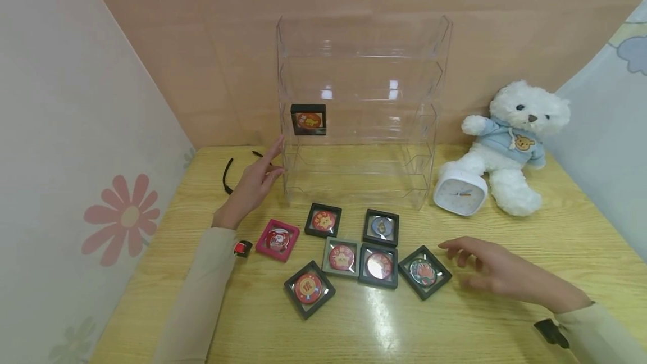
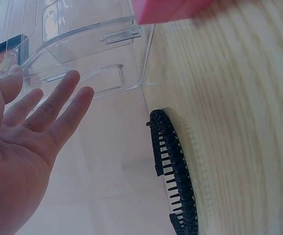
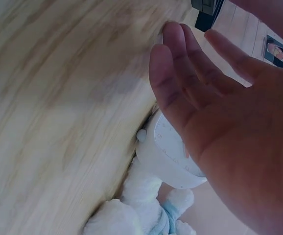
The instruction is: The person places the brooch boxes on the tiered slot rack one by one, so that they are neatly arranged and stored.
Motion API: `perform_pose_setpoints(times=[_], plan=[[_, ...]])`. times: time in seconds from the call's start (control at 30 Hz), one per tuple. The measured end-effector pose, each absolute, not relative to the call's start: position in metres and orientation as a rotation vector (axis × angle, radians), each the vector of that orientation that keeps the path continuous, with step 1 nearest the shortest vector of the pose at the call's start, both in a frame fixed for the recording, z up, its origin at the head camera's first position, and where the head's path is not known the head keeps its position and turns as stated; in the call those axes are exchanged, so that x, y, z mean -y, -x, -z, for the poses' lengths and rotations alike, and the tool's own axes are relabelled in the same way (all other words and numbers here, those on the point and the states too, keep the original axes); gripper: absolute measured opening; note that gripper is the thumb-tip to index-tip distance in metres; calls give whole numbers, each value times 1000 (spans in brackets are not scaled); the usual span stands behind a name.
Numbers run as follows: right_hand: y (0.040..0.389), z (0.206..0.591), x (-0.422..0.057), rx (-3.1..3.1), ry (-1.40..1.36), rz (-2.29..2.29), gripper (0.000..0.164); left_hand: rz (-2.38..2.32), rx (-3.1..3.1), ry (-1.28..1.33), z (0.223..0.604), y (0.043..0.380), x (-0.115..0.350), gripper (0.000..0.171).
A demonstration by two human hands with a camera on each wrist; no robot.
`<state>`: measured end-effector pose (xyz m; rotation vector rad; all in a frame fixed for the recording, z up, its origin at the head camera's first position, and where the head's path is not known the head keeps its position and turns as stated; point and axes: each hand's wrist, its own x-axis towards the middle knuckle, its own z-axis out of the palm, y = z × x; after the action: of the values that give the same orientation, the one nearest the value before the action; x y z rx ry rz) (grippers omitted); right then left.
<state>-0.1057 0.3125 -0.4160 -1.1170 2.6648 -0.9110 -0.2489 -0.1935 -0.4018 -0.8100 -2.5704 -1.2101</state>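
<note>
Wood-grained table (image 1: 455, 330), clear rack (image 1: 361, 99) holding one framed badge (image 1: 309, 120), left hand (image 1: 251, 185) spread alongside, right hand (image 1: 502, 273) loosely spread

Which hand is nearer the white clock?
Right. The right hand is in front of the white clock; the left hand is farther away, at the clear rack's left side.
</note>
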Motion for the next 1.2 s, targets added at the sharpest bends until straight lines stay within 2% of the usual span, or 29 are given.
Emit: perform_pose_setpoints(times=[0.23, 0.53, 1.2], plan=[[112, 419, -306, -2580, 1176, 909, 78, 1200, 2563, 820, 402, 248, 194, 71], [117, 419, -297, -2533, 1163, 920, 83, 1193, 2555, 827, 403, 250, 194, 72], [122, 415, -289, -2506, 1130, 876, 77, 1199, 2573, 813, 401, 249, 194, 72]])
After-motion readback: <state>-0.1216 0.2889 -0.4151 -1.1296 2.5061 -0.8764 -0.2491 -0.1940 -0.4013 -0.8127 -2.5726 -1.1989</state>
